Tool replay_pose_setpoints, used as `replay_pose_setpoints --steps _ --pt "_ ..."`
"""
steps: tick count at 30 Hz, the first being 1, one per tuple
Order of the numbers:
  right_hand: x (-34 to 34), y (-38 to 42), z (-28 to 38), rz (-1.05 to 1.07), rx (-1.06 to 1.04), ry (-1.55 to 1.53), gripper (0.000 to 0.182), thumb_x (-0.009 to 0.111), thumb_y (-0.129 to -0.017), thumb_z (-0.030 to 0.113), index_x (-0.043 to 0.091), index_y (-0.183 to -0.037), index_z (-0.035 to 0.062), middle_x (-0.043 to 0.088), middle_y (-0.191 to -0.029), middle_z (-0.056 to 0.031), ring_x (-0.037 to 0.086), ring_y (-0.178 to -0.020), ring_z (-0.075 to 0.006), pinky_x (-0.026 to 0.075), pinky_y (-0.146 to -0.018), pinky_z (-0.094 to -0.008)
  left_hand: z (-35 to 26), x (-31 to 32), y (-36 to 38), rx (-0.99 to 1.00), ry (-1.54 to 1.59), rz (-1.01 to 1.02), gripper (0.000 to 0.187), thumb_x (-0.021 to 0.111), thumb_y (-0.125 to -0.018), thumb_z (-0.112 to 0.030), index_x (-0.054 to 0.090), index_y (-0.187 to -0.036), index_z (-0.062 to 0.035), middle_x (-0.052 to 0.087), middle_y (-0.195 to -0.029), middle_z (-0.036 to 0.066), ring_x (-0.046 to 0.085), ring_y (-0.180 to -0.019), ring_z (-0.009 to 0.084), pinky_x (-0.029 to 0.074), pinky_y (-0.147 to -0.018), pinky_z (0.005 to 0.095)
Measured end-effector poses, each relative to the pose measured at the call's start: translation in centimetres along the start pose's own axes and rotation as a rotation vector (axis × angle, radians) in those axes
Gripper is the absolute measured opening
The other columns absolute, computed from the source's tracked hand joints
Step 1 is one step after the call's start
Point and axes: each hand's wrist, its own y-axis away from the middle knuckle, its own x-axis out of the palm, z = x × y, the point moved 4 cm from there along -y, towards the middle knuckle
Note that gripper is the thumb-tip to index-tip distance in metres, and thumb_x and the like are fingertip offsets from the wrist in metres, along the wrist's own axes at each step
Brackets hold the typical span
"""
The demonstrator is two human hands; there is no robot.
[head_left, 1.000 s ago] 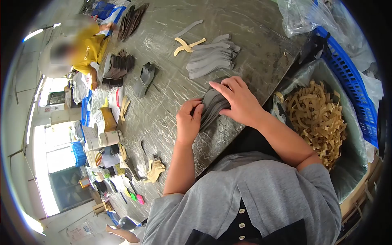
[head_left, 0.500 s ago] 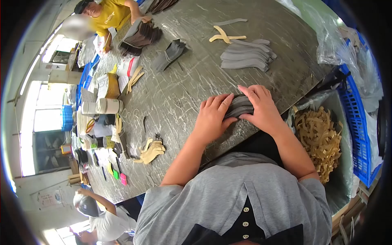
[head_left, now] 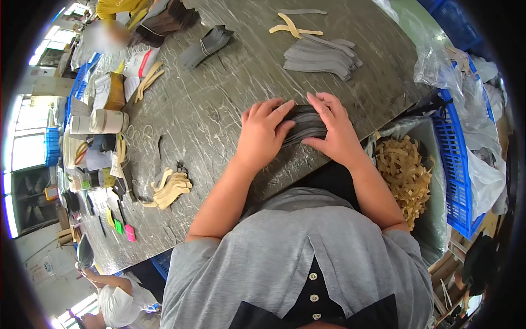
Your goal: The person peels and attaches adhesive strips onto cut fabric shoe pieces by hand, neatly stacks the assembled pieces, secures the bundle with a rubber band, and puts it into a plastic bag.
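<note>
Both hands are around a stack of dark grey strips (head_left: 307, 122) near the table's front edge. My left hand (head_left: 262, 131) grips its left end, thumb and fingers pressed against it. On the right end is my right hand (head_left: 335, 129), its fingers at the far side and its thumb at the near side. Beyond them lies a fanned pile of lighter grey strips (head_left: 318, 57). Two crossed tan strips (head_left: 293, 27) and one grey strip (head_left: 304, 11) are behind that pile.
Tied dark bundles (head_left: 208, 46) lie at the back left. Tan strips (head_left: 171, 189), jars (head_left: 107, 121) and markers (head_left: 130, 233) stand or lie on the left. A lined bin of tan scraps (head_left: 402, 175) and a blue crate (head_left: 457, 170) are at the right. Two people are at the left.
The whole view has shifted, so the table's contents appear further left and higher. My hands are slightly further apart on the stack, and more of its top shows.
</note>
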Motion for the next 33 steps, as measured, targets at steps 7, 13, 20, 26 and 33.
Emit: replay_pose_setpoints --steps 7,13,20,26,33 --pt "0.6 0.0 -0.7 -0.031 0.075 -0.075 0.111 0.090 -0.062 0.018 0.028 -0.154 0.0143 0.053 -0.129 -0.0143 0.052 -0.119 -0.0369 0.040 -0.103 -0.0457 -0.4 0.0 -1.1 0.104 0.125 -0.258 0.016 0.071 -0.079 -0.003 0.067 -0.095 -0.0033 0.070 -0.099 0.007 0.065 -0.094 0.0275 0.045 -0.092 0.0427" --pt "0.6 0.0 -0.7 -0.041 0.052 -0.065 0.108 0.089 -0.062 0.018 0.030 -0.153 0.0133 0.053 -0.129 -0.0141 0.051 -0.121 -0.0359 0.040 -0.104 -0.0453 1.4 -2.2 -1.4 -0.329 0.370 -0.486 0.014 0.067 -0.081 0.002 0.064 -0.094 0.0003 0.068 -0.085 0.014 0.065 -0.079 0.0369 0.052 -0.073 0.0445" --pt "0.4 -0.3 0.8 -0.031 -0.042 0.192 0.103 0.088 -0.064 0.023 0.033 -0.150 0.0119 0.040 -0.142 -0.0180 0.041 -0.129 -0.0397 0.036 -0.108 -0.0490 2.7 0.0 -4.3 -0.124 0.356 0.126 0.018 0.064 -0.089 -0.014 0.073 -0.100 -0.0028 0.070 -0.095 0.019 0.068 -0.090 0.0318 0.053 -0.080 0.0374" --pt "-0.1 -0.8 1.6 0.016 -0.044 0.175 0.105 0.088 -0.064 0.027 0.032 -0.151 0.0117 0.039 -0.141 -0.0187 0.041 -0.129 -0.0393 0.034 -0.108 -0.0495 -0.1 -1.0 0.4 0.072 -0.109 0.210 0.077 0.069 -0.085 -0.042 0.043 -0.141 0.0029 0.050 -0.141 0.016 0.045 -0.131 0.0342 0.032 -0.110 0.0516" --pt "1.1 -1.9 0.4 0.147 -0.035 0.075 0.103 0.087 -0.066 0.030 0.033 -0.152 0.0159 0.039 -0.142 -0.0153 0.045 -0.127 -0.0328 0.035 -0.107 -0.0475 1.6 -1.0 0.4 -0.046 0.004 0.169 0.058 0.066 -0.089 -0.027 0.049 -0.141 -0.0064 0.053 -0.139 0.012 0.049 -0.125 0.0326 0.038 -0.104 0.0478"
